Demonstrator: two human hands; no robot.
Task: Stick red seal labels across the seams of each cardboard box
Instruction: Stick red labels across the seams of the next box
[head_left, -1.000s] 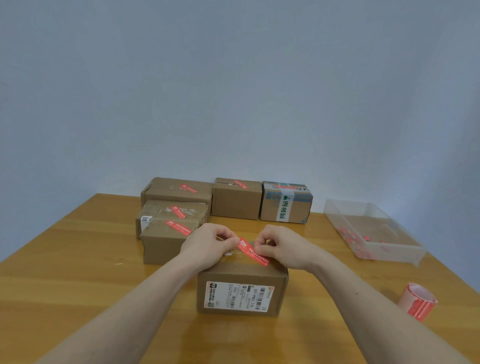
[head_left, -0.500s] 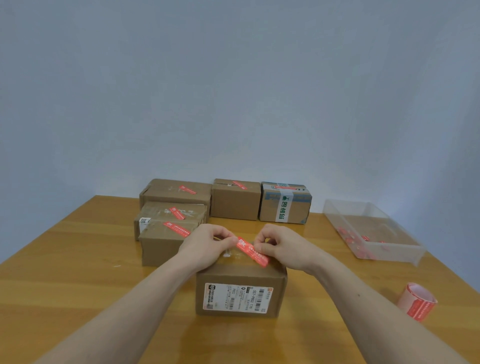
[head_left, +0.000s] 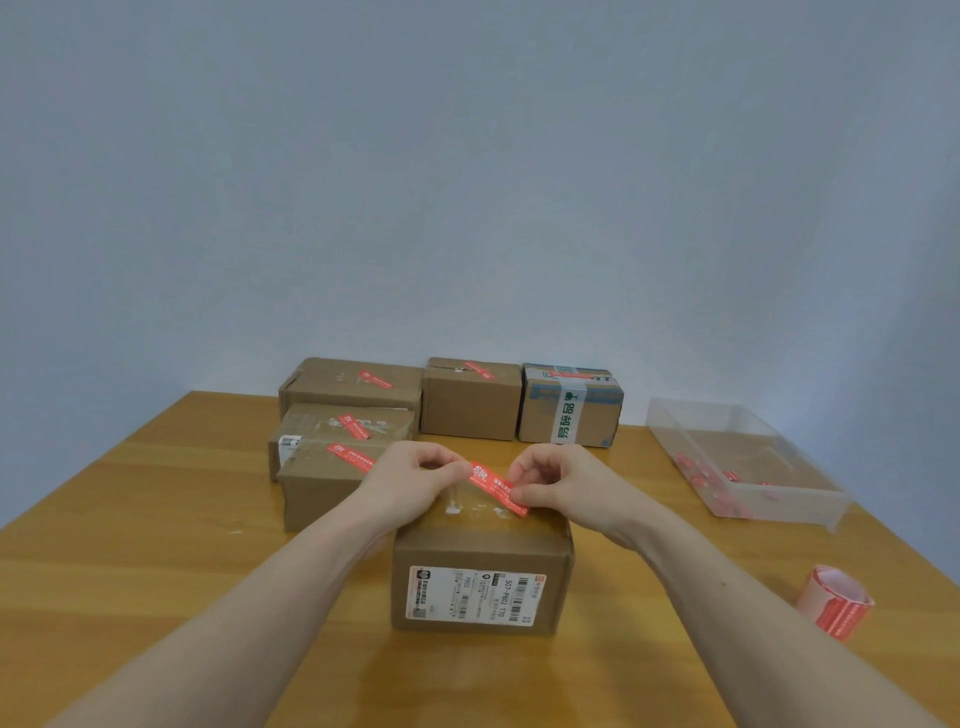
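red seal label (head_left: 497, 487) between both hands

Soft, even light; faint shadows; wide-angle bending at edges.

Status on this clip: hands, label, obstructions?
Left hand and right hand pinch red label ends. Label over front box top. Nothing in the way.

wooden table (head_left: 156, 545), clear plastic bin (head_left: 789, 499), pale wall (head_left: 467, 182)
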